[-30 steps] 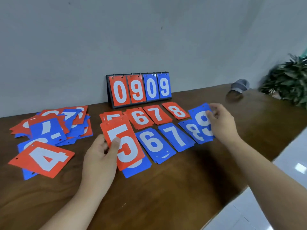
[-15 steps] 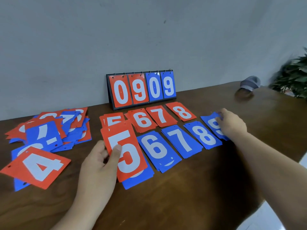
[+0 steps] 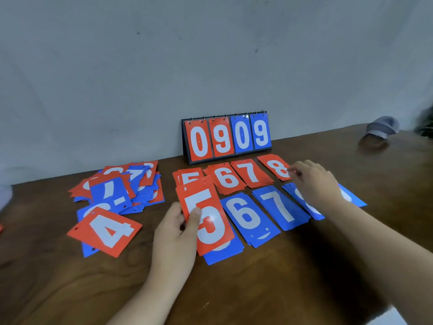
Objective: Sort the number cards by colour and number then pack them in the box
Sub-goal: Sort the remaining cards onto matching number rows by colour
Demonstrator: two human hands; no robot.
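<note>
Your left grip [image 3: 178,231] pinches the red 5 card [image 3: 210,207], thumb on its face, and holds it tilted over a blue card [image 3: 222,255] lying on the surface [image 3: 281,277]. Behind it runs a red row: a 5 pile [image 3: 189,175], then 6 [image 3: 227,178], 7 [image 3: 250,172] and 8 [image 3: 274,166]. In front lie blue 6 [image 3: 248,216] and blue 7 [image 3: 278,205].

Your right grip [image 3: 314,181] hovers over the next blue pile [image 3: 314,212], fingertips at the red 8's edge. It is blurred, so you cannot tell whether it holds anything.

The ring-bound flip stand [image 3: 227,137] against the wall carries red 0, red 9, blue 0 and blue 9. To the left sits the unsorted heap [image 3: 126,186], with a red 4 [image 3: 105,231] in front of it.
</note>
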